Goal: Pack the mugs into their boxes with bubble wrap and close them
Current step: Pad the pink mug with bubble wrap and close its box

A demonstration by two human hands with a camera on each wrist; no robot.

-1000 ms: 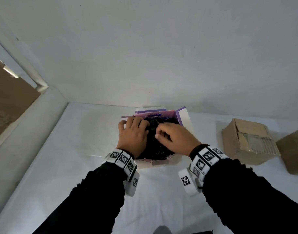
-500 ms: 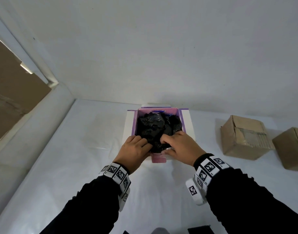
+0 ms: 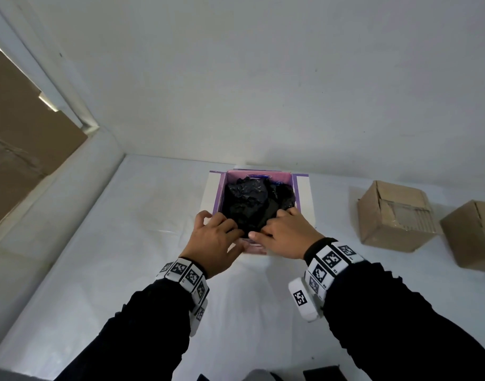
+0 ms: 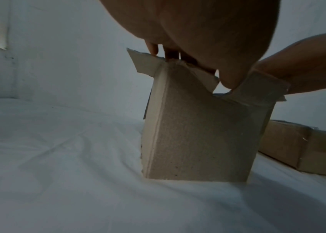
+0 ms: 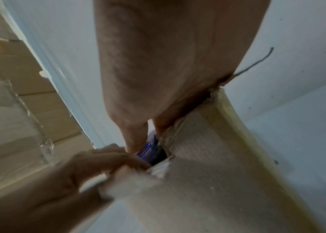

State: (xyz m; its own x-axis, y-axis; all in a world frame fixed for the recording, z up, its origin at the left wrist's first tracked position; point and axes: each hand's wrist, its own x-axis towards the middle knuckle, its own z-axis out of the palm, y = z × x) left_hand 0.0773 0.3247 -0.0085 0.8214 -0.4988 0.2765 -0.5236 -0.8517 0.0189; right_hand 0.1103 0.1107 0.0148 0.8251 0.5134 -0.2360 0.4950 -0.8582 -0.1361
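Now at the closing step: black-wrapped bundle point(image 3: 252, 207), presumably the mug, sits inside the open purple-lined box point(image 3: 304, 199) on the table point(image 3: 126, 243). Left hand point(image 3: 212, 243) and right hand point(image 3: 284, 235) pinch the near flap. Next: fold it over, then side flaps. Printed oval on far wall unreadable

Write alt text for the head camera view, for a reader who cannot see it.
Two hands, the left hand and right hand, work at the near edge of an open pink-lined box stuffed with crumpled black wrap, on a white-covered table. Two brown cardboard boxes sit apart to the right, against a plain white wall.
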